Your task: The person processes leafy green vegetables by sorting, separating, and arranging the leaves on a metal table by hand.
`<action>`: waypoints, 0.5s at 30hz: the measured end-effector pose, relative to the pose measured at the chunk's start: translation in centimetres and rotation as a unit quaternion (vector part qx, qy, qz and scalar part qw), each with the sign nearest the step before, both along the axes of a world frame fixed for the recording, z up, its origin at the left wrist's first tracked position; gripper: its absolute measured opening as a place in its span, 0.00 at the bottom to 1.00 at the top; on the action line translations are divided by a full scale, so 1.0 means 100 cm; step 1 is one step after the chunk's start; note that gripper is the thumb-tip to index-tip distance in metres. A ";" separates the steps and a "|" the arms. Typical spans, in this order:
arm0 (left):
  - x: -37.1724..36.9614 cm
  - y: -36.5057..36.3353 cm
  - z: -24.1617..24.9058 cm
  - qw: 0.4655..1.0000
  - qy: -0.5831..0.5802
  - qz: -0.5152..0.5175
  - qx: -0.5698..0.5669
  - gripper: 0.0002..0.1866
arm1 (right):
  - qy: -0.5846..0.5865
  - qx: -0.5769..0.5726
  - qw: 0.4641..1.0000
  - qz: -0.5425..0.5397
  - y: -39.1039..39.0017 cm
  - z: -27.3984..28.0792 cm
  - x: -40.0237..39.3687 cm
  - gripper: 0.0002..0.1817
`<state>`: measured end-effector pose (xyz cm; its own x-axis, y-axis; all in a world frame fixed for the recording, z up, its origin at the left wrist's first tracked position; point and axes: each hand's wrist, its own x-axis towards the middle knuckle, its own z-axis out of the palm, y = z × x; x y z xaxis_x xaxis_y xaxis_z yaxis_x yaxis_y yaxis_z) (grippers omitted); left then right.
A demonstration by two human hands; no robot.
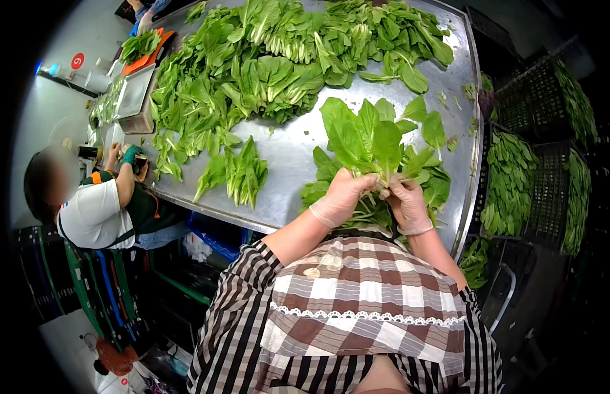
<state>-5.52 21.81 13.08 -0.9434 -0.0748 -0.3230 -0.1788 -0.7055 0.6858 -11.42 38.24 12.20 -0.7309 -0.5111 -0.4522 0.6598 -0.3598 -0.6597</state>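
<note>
Taking clock directions from your hands, a co-worker (98,210) stands at 9 o'clock, well apart from you at the tabletop's (285,154) left edge, with a green-gloved hand (131,155) near that edge. Beyond, toward 10 o'clock, a rectangular container (135,92) sits beside the greens, with an orange item (149,60) farther back. Nearer you, at 9 o'clock, a small pile (246,174) of leafy greens lies on the metal. The large heap (272,79) spreads from 10 to 12 o'clock.

Your left hand (348,196), in a thin clear glove, has its fingers closed around the stem end of a bunch (367,139), whose leaves fan out toward 12 o'clock. Your right hand (407,202), gloved likewise, has its fingers nearly closed, pinching at the same stems. Other leaves (437,187) lie on the metal around the bunch. Off the right edge, around 3 o'clock, black crates (548,190) hold more greens (508,184).
</note>
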 end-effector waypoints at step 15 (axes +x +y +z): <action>0.016 -0.011 0.009 0.997 0.001 0.011 -0.073 0.09 | 0.084 0.094 0.992 0.006 -0.014 0.000 0.012 0.07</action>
<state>-3.94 20.75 13.96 -0.9417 -0.1413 -0.3054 -0.1629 -0.6025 0.7813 -10.25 36.83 12.18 -0.7981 -0.4393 -0.4125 0.5384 -0.2125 -0.8154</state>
